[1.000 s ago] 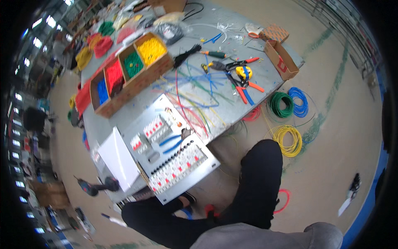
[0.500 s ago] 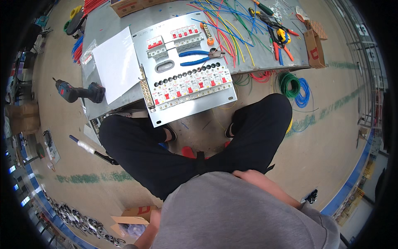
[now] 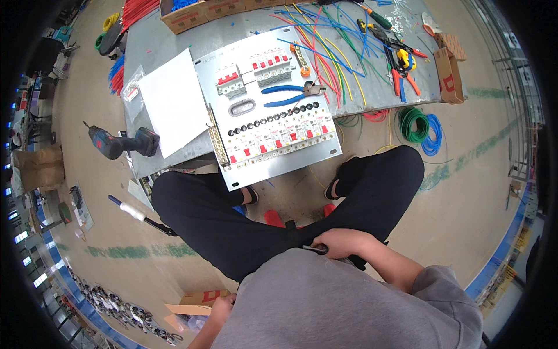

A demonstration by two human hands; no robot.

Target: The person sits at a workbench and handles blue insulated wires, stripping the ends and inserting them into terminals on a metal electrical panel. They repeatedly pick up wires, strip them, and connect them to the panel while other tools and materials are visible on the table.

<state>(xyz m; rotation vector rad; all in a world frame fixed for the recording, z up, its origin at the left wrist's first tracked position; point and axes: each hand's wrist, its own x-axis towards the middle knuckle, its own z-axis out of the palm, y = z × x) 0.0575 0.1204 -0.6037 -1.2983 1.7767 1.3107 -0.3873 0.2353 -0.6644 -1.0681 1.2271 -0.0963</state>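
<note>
My right hand (image 3: 338,242) is closed at the front of my waist, by the hem of the grey shirt. Its fingers curl round a small dark edge that I cannot make out. At my left hip, my left hand (image 3: 222,307) is partly covered by the shirt, and its fingers are hidden. Beyond my knees a metal mounting panel (image 3: 285,165) overhangs the table's near edge. A row of circuit breakers (image 3: 279,143) with red levers runs along it, with smaller breaker groups farther up. Blue-handled cutting pliers (image 3: 314,89) lie on the panel, away from both hands.
A white sheet (image 3: 174,104) and a cordless drill (image 3: 107,143) lie left of the panel on the grey table (image 3: 157,43). Coloured wires (image 3: 325,55), several hand tools and a small cardboard box (image 3: 449,75) are at right. Green (image 3: 413,125) and blue wire coils rest on the floor.
My right hand has moved leftward and inward along the waist and now grips at the shirt hem. The whole view has shifted slightly; the panel and pliers keep their places.
</note>
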